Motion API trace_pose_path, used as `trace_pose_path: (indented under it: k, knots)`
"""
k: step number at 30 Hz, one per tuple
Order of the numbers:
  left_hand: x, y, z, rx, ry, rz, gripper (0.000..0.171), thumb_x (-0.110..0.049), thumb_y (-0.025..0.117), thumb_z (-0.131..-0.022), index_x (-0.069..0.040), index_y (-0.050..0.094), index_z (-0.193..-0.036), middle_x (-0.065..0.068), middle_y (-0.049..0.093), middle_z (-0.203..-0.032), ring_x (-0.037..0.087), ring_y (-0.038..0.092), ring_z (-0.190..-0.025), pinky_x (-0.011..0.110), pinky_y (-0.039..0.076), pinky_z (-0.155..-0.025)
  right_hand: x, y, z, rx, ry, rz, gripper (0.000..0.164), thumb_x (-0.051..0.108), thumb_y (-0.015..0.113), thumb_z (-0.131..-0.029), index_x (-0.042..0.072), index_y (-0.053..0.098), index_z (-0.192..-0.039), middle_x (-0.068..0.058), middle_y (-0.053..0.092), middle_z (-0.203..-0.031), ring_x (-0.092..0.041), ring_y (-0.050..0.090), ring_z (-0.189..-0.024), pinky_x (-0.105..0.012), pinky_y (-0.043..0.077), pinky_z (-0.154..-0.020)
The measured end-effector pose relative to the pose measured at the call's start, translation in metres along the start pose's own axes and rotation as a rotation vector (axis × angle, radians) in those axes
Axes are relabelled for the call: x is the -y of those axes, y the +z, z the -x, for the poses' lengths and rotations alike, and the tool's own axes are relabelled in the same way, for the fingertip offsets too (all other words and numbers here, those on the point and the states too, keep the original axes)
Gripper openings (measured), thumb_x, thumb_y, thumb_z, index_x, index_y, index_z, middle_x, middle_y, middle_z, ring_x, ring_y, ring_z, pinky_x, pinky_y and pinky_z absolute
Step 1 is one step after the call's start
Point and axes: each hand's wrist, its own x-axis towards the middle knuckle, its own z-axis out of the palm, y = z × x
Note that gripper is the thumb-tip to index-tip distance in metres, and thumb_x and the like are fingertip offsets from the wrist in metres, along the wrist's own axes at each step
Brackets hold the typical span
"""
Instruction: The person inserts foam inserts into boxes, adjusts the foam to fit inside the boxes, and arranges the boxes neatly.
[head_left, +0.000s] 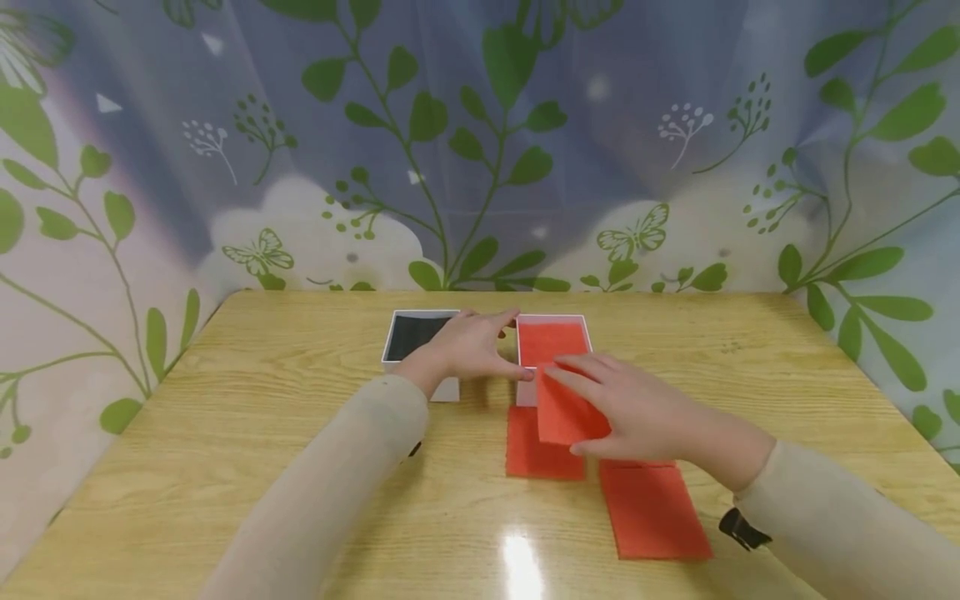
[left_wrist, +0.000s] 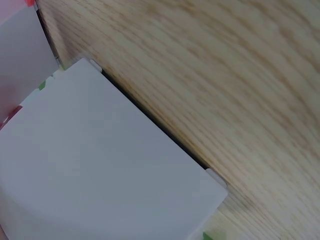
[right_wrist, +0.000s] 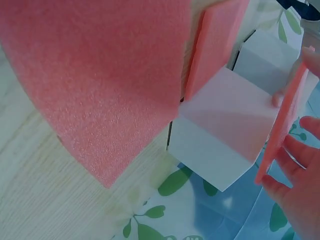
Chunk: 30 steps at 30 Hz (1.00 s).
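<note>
My left hand [head_left: 472,343] reaches over the right corner of a white box with black sheets [head_left: 412,333]. Its thumb and forefinger hold the left end of a second white box, thumb at the front face and forefinger at the back corner. Red foam sheets [head_left: 553,335] fill this second box. My right hand [head_left: 633,408] holds a square red foam sheet [head_left: 566,408] between thumb and fingers, tilted up in front of that box. In the right wrist view this held sheet [right_wrist: 284,120] shows edge-on against the fingers [right_wrist: 295,150].
One red foam sheet [head_left: 543,458] lies on the table in front of the boxes, partly hidden by the held one. Nearer, below my right wrist, lie more red sheets [head_left: 656,512]. Behind the wooden table [head_left: 262,467] hangs a leaf-patterned cloth [head_left: 480,167].
</note>
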Motion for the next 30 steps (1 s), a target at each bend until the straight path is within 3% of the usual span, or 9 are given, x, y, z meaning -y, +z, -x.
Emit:
trace_pose_path:
  k: [15,30]
  knots:
    - [0.000,0.001,-0.001,0.005,0.013,-0.030,0.103,-0.070,0.059,-0.072,-0.016,0.019,-0.150,-0.004,0.059,-0.124,0.008,0.056,-0.110,0.044,0.016,-0.110,-0.007,-0.003,-0.013,-0.039,-0.010,-0.006,0.083,0.044,0.070,-0.080,0.010,0.032,-0.146,-0.013,0.033,-0.145,-0.034,0.032,-0.130,-0.052,0.030,-0.103]
    - [-0.001,0.001,-0.001,-0.004,0.017,-0.044,0.099,-0.064,0.062,-0.074,-0.015,0.021,-0.150,-0.004,0.058,-0.127,0.008,0.058,-0.106,0.044,0.019,-0.109,-0.013,-0.006,-0.028,-0.009,0.025,-0.024,0.083,0.044,0.068,-0.081,0.012,0.029,-0.147,-0.012,0.030,-0.147,-0.033,0.027,-0.133,-0.053,0.027,-0.105]
